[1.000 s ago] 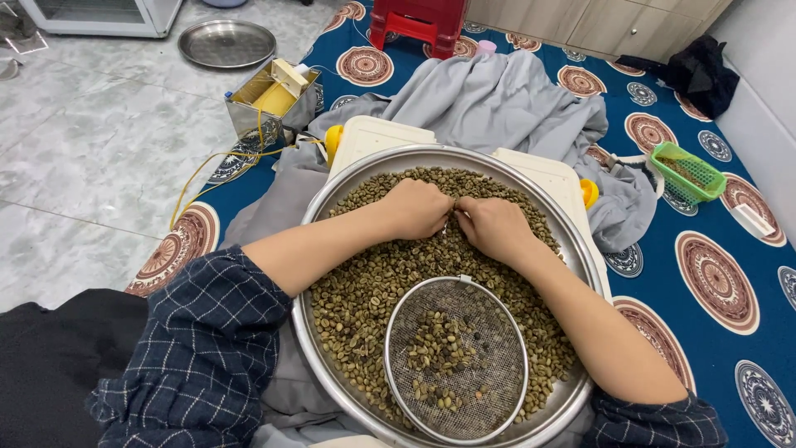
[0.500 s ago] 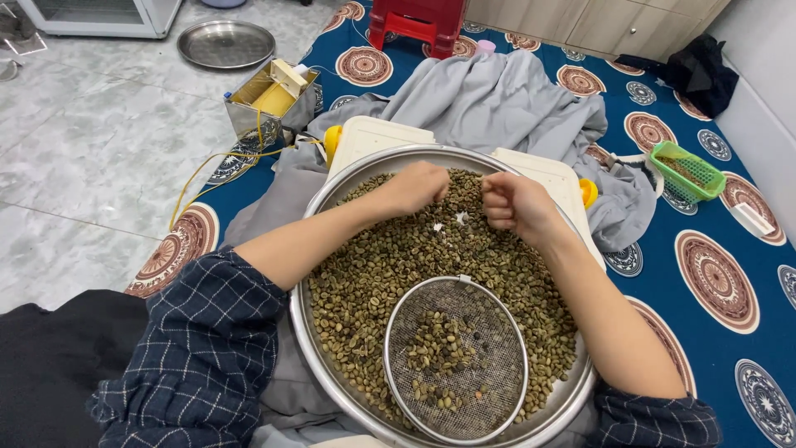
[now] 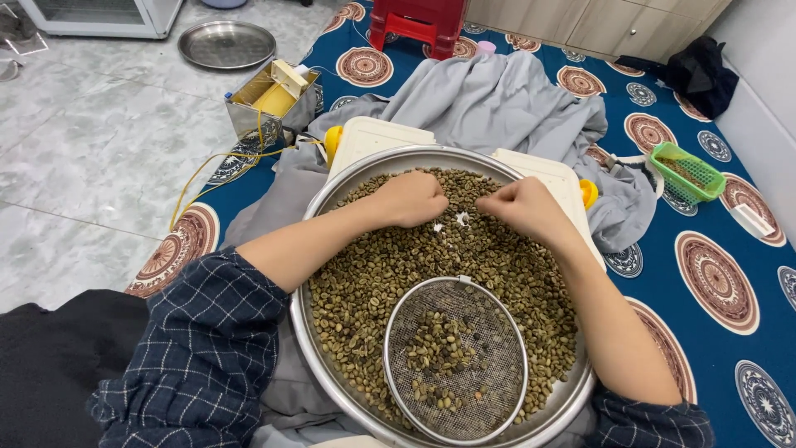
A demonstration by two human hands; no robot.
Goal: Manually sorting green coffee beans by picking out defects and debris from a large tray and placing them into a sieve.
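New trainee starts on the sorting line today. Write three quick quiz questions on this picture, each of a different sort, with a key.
1. True or false: the wire sieve lies inside the big metal tray.
2. Which sits on the blue patterned mat at far right? A) the green basket B) a red bucket C) a glass jar
3. Fill in: the left hand and right hand both rest on a layer of greenish ____.

Key: 1 true; 2 A; 3 beans.
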